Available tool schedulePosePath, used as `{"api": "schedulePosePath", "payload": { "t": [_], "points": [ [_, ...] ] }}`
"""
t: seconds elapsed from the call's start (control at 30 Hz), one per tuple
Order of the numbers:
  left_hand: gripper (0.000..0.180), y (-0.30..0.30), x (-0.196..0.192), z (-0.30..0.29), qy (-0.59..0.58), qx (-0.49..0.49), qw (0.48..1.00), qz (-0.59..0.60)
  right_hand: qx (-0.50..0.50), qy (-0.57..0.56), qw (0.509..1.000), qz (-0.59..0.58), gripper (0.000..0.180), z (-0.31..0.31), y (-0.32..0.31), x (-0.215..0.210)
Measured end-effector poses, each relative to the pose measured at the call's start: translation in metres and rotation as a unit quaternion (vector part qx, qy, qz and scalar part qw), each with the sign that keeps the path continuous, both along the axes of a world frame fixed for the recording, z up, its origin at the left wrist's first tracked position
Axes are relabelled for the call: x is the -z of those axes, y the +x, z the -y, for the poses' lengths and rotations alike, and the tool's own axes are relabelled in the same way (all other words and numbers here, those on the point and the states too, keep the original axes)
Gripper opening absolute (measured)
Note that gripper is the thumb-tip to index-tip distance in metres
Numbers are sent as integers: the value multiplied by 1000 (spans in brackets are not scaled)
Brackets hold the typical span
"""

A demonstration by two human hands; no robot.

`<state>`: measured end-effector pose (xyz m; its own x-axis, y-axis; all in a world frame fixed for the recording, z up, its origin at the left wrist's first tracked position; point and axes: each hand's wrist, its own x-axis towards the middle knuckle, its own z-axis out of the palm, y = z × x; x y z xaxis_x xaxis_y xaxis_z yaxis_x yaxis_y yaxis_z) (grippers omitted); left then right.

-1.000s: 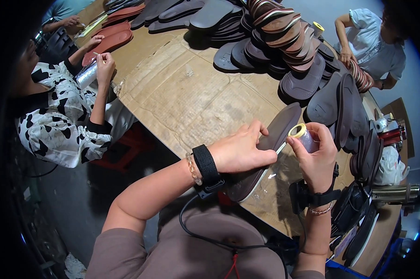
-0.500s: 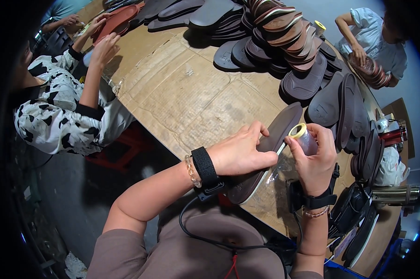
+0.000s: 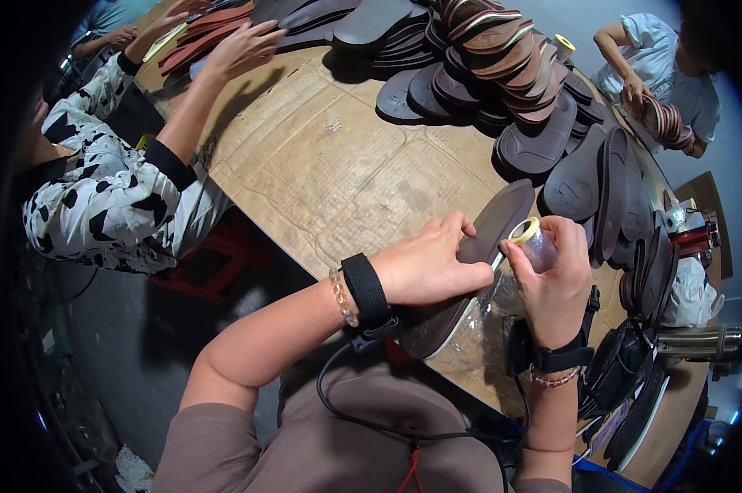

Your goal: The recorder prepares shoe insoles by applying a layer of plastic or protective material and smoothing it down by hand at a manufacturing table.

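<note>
A dark brown shoe sole (image 3: 509,212) with a pale strip along its right edge is tilted over the near edge of the cardboard-covered table. My left hand (image 3: 424,267) grips it across the middle, thumb at the pale edge. Beside it, my right hand (image 3: 554,292) is closed around a roll of clear film (image 3: 540,251) with a yellow core. The right thumb and fingertips meet the sole's edge, close to the left thumb. Crumpled clear film (image 3: 470,335) shows below, between the sole and my right wrist.
Brown soles (image 3: 539,135) lie piled at the far right, with a tall stack of tan ones (image 3: 494,41). A metal flask (image 3: 700,343) and a black bag (image 3: 622,357) stand right. A co-worker's hand (image 3: 244,51) reaches over red soles (image 3: 202,37); another person handles soles at right.
My hands and the sole have hardly moved. The left co-worker's hands have come off the red sole, which now lies on the table. The right co-worker has turned the bundle of soles.
</note>
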<state>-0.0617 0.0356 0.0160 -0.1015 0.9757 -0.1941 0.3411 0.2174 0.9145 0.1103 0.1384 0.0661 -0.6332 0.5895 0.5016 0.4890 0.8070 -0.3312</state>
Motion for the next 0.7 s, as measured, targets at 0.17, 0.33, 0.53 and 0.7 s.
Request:
{"api": "schedulePosePath", "payload": {
  "t": [0.17,0.33,0.53,0.7],
  "points": [
    [80,-4,-7,-16,-23,13,999,-23,4,-20,1000,5,45,-1,1,1],
    [99,-15,1,-39,-24,37,998,49,3,-26,1000,-2,44,1,2,1],
    [111,-21,-19,-42,-63,93,982,155,3,-55,998,-1,46,-6,7,12],
    [103,-13,-5,-38,-8,121,987,109,2,-73,997,6,48,1,12,8]
  ]
}}
